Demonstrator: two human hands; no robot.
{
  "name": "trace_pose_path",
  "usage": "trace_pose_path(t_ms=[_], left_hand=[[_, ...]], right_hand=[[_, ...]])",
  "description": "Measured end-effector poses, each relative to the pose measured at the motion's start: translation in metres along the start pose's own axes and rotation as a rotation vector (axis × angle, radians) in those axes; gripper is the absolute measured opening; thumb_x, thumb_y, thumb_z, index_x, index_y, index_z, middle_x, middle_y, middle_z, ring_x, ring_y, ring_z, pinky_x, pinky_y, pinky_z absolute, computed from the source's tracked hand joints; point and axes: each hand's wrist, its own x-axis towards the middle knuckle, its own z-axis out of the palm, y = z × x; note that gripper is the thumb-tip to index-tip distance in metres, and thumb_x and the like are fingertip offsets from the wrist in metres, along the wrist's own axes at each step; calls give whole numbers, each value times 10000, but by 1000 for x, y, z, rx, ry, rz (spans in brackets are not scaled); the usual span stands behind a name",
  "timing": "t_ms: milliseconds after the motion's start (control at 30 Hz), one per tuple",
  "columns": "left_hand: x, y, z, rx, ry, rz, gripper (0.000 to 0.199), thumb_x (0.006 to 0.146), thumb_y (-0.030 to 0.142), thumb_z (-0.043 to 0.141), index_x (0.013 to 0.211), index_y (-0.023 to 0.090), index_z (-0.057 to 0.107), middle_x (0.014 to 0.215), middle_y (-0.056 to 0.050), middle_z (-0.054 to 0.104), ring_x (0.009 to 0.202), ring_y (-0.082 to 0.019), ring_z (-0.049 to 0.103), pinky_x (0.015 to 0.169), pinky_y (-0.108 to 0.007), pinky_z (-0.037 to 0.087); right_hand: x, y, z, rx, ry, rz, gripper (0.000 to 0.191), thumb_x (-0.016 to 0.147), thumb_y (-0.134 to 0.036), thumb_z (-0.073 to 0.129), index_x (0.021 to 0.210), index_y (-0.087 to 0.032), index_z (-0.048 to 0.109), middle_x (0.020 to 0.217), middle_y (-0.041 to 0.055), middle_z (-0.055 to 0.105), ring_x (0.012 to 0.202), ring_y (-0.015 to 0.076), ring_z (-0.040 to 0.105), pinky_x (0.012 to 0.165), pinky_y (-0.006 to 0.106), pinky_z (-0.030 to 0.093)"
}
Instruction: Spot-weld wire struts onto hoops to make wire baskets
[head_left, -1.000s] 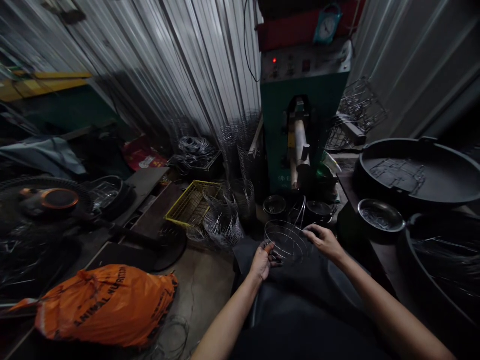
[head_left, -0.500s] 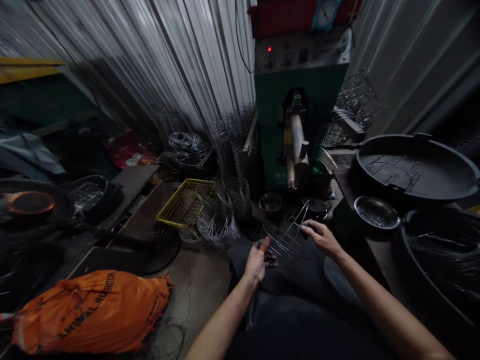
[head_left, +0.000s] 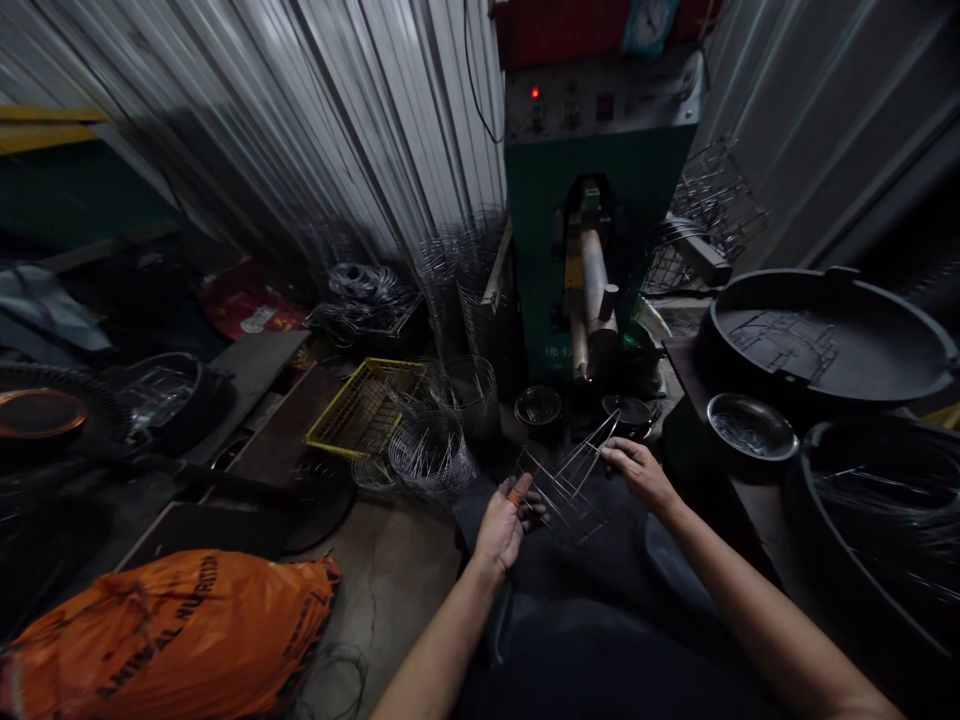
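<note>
A thin wire frame hangs in the air over the dark cloth on my lap. My right hand pinches its upper right part between thumb and fingers. At the frame's left edge, my left hand is turned partly palm up, with its fingers apart and an orange wrap on one finger; whether it touches the wire is hard to tell. Beyond the frame stands a green machine with a metal arm pointing toward me.
Left of centre are a yellow basket and a round wire basket holding rods. An orange sack lies at the lower left. On the right are a large black pan, a small metal bowl and a wire-filled tub.
The fingers of my left hand have opened, and that hand has shifted slightly left. The wire frame has turned a little in my right hand. The view has moved slightly.
</note>
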Motion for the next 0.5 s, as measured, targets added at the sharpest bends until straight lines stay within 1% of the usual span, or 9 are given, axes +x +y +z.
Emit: trace_pose_path(t_ms=[100, 200, 267, 333, 433, 500], left_hand=[[-5, -10, 3, -151, 10, 132, 485, 640, 273, 696, 1008, 208, 387, 812, -23, 614, 684, -146, 609, 693, -336, 484], [-9, -31, 4, -226, 46, 216, 529, 656, 280, 685, 1081, 223, 375, 928, -45, 618, 852, -158, 601, 805, -341, 438], [-11, -45, 4, -183, 52, 207, 501, 670, 315, 670, 1081, 212, 402, 950, -58, 619, 883, -164, 594, 823, -332, 416], [-11, -55, 3, -90, 27, 192, 518, 660, 324, 677, 1086, 197, 413, 948, -69, 624, 875, -165, 595, 817, -316, 406], [-10, -62, 3, 24, -51, 230, 572, 636, 281, 704, 1106, 199, 390, 943, -60, 623, 837, -147, 593, 795, -286, 406], [-9, -63, 4, 54, -103, 248, 525, 649, 267, 695, 1077, 199, 399, 946, -53, 615, 838, -138, 588, 793, -275, 407]], right_hand=[[4, 10, 3, 61, 72, 10, 257, 723, -394, 550, 611, -163, 533, 559, -21, 467, 535, 108, 412, 516, 227, 331], [6, 19, 6, 108, 117, 26, 253, 701, -394, 564, 589, -170, 528, 544, -25, 461, 531, 109, 406, 507, 225, 323], [7, 23, 6, 116, 134, 51, 242, 687, -390, 571, 586, -173, 537, 542, -23, 468, 533, 113, 410, 508, 227, 326], [7, 24, 3, 133, 167, 70, 233, 669, -387, 581, 580, -175, 544, 541, -22, 472, 531, 114, 411, 506, 227, 328], [7, 24, -1, 185, 205, 97, 228, 645, -390, 600, 583, -177, 550, 541, -23, 474, 524, 114, 411, 497, 228, 329], [7, 26, -3, 217, 202, 120, 231, 641, -393, 609, 587, -176, 550, 537, -26, 469, 514, 113, 406, 483, 227, 324]])
